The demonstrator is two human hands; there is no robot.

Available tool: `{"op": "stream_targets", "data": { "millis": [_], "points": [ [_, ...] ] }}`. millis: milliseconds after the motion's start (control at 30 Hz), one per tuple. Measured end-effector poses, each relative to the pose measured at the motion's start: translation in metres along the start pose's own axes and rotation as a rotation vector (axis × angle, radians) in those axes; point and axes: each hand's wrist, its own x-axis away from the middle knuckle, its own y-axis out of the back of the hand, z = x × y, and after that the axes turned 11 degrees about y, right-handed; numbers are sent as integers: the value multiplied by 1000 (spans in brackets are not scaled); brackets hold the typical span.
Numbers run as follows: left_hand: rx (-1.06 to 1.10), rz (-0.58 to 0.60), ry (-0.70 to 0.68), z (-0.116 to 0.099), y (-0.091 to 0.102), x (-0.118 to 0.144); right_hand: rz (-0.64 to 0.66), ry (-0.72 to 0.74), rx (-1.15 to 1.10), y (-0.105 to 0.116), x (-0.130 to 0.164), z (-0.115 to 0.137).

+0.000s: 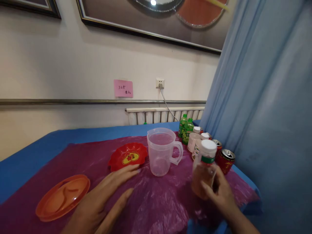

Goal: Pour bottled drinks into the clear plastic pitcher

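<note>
The right hand [220, 191] holds a small bottle [204, 170] at the near right of the tabletop [29, 156]. The grip is closed: the fingers [207, 188] wrap the lower body from the right. The bottle stands roughly upright, long axis vertical, white cap pointing up; its contents appear pale orange, though motion blur limits certainty. The left hand [102, 198] lies flat and open on the magenta plastic sheet [156, 201], palm down, holding nothing, fingertips just beside the red dish [128, 156]. A clear measuring jug [162, 151] stands between dish and bottle, handle to the right. An orange divided plate [62, 196] lies near left. Further bottles [187, 130] and cans [225, 161] stand far right.
</note>
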Motion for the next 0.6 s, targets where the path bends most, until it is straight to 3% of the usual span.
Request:
{"op": "stream_targets", "data": {
  "millis": [133, 233, 300, 400, 500, 600],
  "points": [
    [82, 233, -315, -73, 18, -53, 311, 119, -232, -22, 10, 27],
    [117, 437, -490, -102, 20, -82, 437, 144, -344, -35, 11, 40],
    [129, 528, -537, -107, 17, -92, 467, 149, -376, -41, 12, 43],
    [119, 555, -524, -103, 12, -94, 503, 124, -425, -47, 16, 39],
    [72, 526, -513, -96, 3, -90, 489, 106, -442, -55, 24, 32],
    [-50, 419, -471, -92, -8, -89, 409, 117, -390, -62, 32, 30]
  ]
}}
